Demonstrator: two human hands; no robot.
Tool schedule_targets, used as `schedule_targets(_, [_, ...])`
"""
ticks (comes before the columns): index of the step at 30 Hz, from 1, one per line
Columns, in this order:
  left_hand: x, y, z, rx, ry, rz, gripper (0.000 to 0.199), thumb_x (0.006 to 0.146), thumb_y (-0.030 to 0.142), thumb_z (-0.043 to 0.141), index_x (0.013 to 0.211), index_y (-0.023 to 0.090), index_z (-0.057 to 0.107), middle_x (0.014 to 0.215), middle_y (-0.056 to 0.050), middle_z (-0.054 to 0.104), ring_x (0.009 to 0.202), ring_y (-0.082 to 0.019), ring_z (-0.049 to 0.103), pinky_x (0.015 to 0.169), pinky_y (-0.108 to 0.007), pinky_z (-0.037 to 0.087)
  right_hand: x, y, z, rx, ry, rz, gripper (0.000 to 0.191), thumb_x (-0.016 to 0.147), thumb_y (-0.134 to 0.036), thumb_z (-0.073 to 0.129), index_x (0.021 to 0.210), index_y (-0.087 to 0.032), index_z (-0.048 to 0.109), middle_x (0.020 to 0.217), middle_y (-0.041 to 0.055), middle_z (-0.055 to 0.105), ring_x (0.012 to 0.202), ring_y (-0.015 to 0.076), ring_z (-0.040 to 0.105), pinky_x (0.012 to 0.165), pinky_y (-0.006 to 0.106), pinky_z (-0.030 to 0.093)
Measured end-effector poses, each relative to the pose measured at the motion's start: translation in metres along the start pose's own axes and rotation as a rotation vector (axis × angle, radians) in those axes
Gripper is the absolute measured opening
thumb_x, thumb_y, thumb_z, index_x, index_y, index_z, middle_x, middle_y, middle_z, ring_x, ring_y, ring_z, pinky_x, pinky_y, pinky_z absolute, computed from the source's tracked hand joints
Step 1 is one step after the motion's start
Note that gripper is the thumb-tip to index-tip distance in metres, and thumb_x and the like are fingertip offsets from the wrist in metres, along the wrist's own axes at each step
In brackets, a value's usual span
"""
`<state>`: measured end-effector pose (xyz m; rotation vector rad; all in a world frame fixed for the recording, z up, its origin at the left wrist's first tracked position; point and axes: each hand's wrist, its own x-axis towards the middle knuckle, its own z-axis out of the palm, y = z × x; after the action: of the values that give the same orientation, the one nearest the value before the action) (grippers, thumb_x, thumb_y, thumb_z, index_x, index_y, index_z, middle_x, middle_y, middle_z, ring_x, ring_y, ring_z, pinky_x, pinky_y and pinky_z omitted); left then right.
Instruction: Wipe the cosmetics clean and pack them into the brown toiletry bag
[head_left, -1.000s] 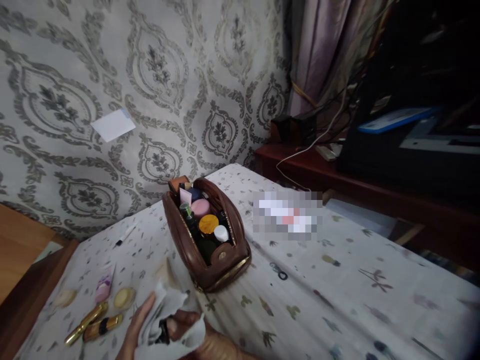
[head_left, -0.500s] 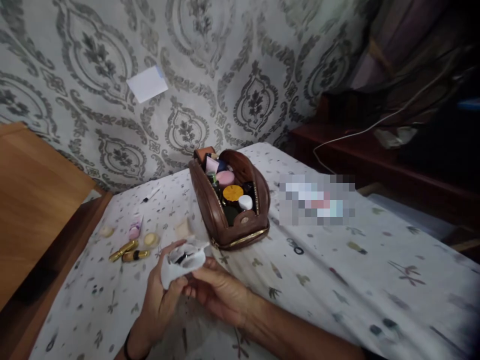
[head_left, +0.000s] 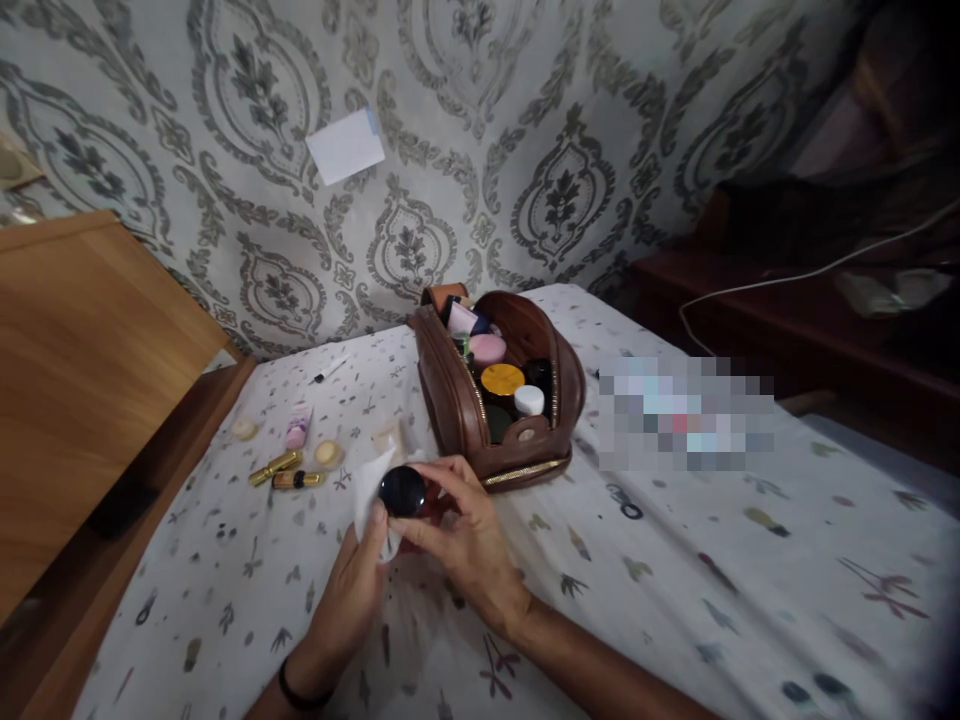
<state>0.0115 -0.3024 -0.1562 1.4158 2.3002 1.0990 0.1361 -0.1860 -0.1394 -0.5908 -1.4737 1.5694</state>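
Between my hands is a small round container with a glossy black top (head_left: 403, 491). My right hand (head_left: 476, 545) grips it from the right with thumb and fingers. A crumpled white tissue (head_left: 367, 480) is closed in my left hand (head_left: 356, 585), wrapped against the container's left side, with the thumb on its edge. Just behind them stands a brown leather bag (head_left: 450, 425), unzipped. Inside it are a yellow-lidded jar (head_left: 502, 380), a white-capped one (head_left: 529, 400) and a pink round item (head_left: 487, 349). A beige packet (head_left: 390, 440) lies beyond the tissue.
On the patterned sheet (head_left: 637, 620), left, lie a pink tube (head_left: 298, 425), two gold-capped tubes (head_left: 276, 467) (head_left: 298, 480), two small cream-coloured pots (head_left: 328, 455) (head_left: 244, 429) and a thin brush (head_left: 330, 370). A pixelated patch covers something right of the bag. A wooden board (head_left: 97, 370) borders the left.
The black-topped container now shows clear of the tissue, turned toward me by my right hand. The tissue has shifted to its left side. The view has swung left.
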Motion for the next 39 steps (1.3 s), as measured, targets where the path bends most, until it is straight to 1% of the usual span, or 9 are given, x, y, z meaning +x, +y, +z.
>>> schedule_targets(5, [-0.001, 0.011, -0.008, -0.066, -0.017, -0.143, 0.041, 0.094, 0.043, 0.046, 0.121, 0.020, 0.068, 0.127, -0.011, 0.069, 0.125, -0.027, 0.061, 0.106, -0.043, 0.049, 0.000, 0.001, 0.000, -0.060, -0.037, -0.053, 0.037, 0.067, -0.035, 0.085, 0.100, -0.025, 0.072, 0.105, 0.0040, 0.067, 0.104, 0.0231, 0.061, 0.093, 0.036, 0.048])
schedule_targets(12, [-0.001, 0.030, -0.016, -0.262, -0.036, -0.303, 0.048, 0.096, 0.053, 0.043, 0.113, 0.017, 0.070, 0.105, -0.010, 0.076, 0.107, -0.026, 0.069, 0.091, -0.037, 0.057, -0.002, -0.002, 0.004, 0.023, -0.185, 0.093, 0.033, 0.071, -0.042, 0.080, 0.091, -0.020, 0.064, 0.088, 0.0014, 0.071, 0.086, 0.0197, 0.064, 0.081, 0.032, 0.049])
schedule_targets(18, [0.006, 0.029, -0.029, -0.340, -0.055, -0.253, 0.050, 0.095, 0.059, 0.043, 0.086, 0.015, 0.067, 0.074, -0.004, 0.070, 0.069, -0.018, 0.064, 0.064, -0.027, 0.054, -0.003, 0.004, 0.005, -0.013, -0.162, 0.083, 0.030, 0.070, -0.035, 0.079, 0.092, -0.021, 0.065, 0.087, 0.0010, 0.071, 0.083, 0.0193, 0.063, 0.078, 0.032, 0.048])
schedule_targets(21, [0.014, 0.015, -0.043, 0.018, -0.064, -0.091, 0.047, 0.096, 0.051, 0.041, 0.072, 0.017, 0.062, 0.068, -0.005, 0.066, 0.068, -0.019, 0.063, 0.067, -0.028, 0.052, -0.003, 0.006, 0.006, -0.032, -0.159, 0.103, 0.030, 0.069, -0.034, 0.079, 0.091, -0.021, 0.065, 0.085, 0.0008, 0.070, 0.082, 0.0192, 0.063, 0.076, 0.032, 0.048])
schedule_targets(26, [0.021, -0.005, -0.064, 0.737, -0.133, 0.087, 0.025, 0.089, 0.035, 0.057, 0.102, 0.015, 0.065, 0.101, -0.014, 0.069, 0.098, -0.031, 0.064, 0.086, -0.042, 0.052, -0.004, 0.009, 0.007, -0.064, -0.153, 0.159, 0.030, 0.067, -0.030, 0.078, 0.093, -0.021, 0.065, 0.089, 0.0008, 0.070, 0.073, 0.0161, 0.059, 0.068, 0.030, 0.048])
schedule_targets(30, [0.018, -0.012, -0.082, 0.602, -0.348, 0.133, 0.062, 0.081, 0.048, 0.070, 0.132, 0.018, 0.054, 0.122, -0.013, 0.064, 0.112, -0.031, 0.060, 0.094, -0.042, 0.051, -0.004, 0.011, 0.008, -0.053, -0.152, 0.152, 0.028, 0.069, -0.033, 0.077, 0.093, -0.021, 0.065, 0.089, 0.0010, 0.071, 0.072, 0.0156, 0.060, 0.065, 0.028, 0.048])
schedule_targets(32, [0.021, -0.013, -0.092, 0.496, -0.387, 0.157, 0.063, 0.085, 0.053, 0.064, 0.138, 0.023, 0.049, 0.128, -0.011, 0.062, 0.116, -0.028, 0.059, 0.096, -0.039, 0.050, -0.004, 0.013, 0.008, -0.059, -0.150, 0.150, 0.027, 0.069, -0.032, 0.076, 0.092, -0.021, 0.065, 0.087, 0.0008, 0.071, 0.073, 0.0159, 0.060, 0.065, 0.028, 0.047])
schedule_targets(35, [0.039, -0.015, -0.100, 0.434, -0.270, 0.161, 0.044, 0.096, 0.049, 0.048, 0.131, 0.023, 0.054, 0.125, -0.009, 0.064, 0.114, -0.025, 0.061, 0.096, -0.036, 0.049, -0.004, 0.014, 0.008, -0.091, -0.169, 0.172, 0.029, 0.068, -0.029, 0.075, 0.094, -0.021, 0.065, 0.088, 0.0007, 0.070, 0.073, 0.0158, 0.060, 0.065, 0.028, 0.046])
schedule_targets(39, [0.073, -0.026, -0.091, 0.683, -0.031, 0.168, 0.039, 0.098, 0.038, 0.041, 0.125, 0.015, 0.059, 0.119, -0.014, 0.066, 0.113, -0.031, 0.058, 0.097, -0.046, 0.046, -0.004, 0.013, 0.008, -0.124, -0.184, 0.203, 0.030, 0.068, -0.026, 0.075, 0.096, -0.020, 0.065, 0.089, -0.0002, 0.069, 0.072, 0.0149, 0.058, 0.066, 0.027, 0.045])
